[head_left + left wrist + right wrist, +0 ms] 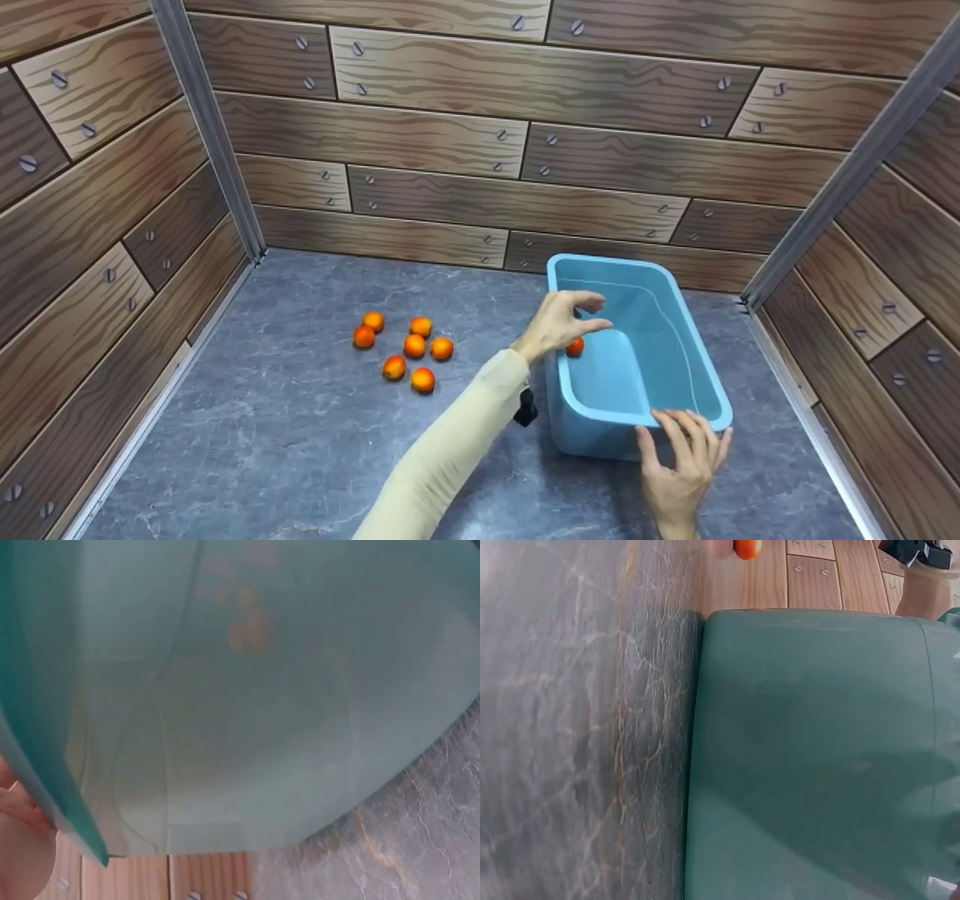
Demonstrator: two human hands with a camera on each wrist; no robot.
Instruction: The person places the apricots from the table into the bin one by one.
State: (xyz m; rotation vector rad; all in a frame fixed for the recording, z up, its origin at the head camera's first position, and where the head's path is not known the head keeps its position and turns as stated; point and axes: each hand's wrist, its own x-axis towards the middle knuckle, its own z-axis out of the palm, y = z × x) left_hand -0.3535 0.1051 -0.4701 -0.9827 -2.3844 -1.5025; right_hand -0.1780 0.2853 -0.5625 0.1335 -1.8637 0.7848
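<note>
My left hand (562, 322) reaches over the left rim of a light blue plastic bin (694, 337), thumb and fingers spread apart with a gap between them. Just below the thumb, inside the bin by its left wall, shows a small orange-red fruit (574, 346). At the near right corner my right hand (679, 469) holds the bin's rim, fingertips over the edge and thumb against the outer wall. In the left wrist view the bin's wall (300, 712) fills most of the picture, with part of the left hand (22, 840) behind the rim.
Several more orange-red fruits, among them one in the middle (414, 346), lie loosely grouped on the grey marbled floor (285, 450), left of the bin. Wood-patterned panels (435, 135) enclose the space at the back and both sides, with metal posts (217, 127) at the corners.
</note>
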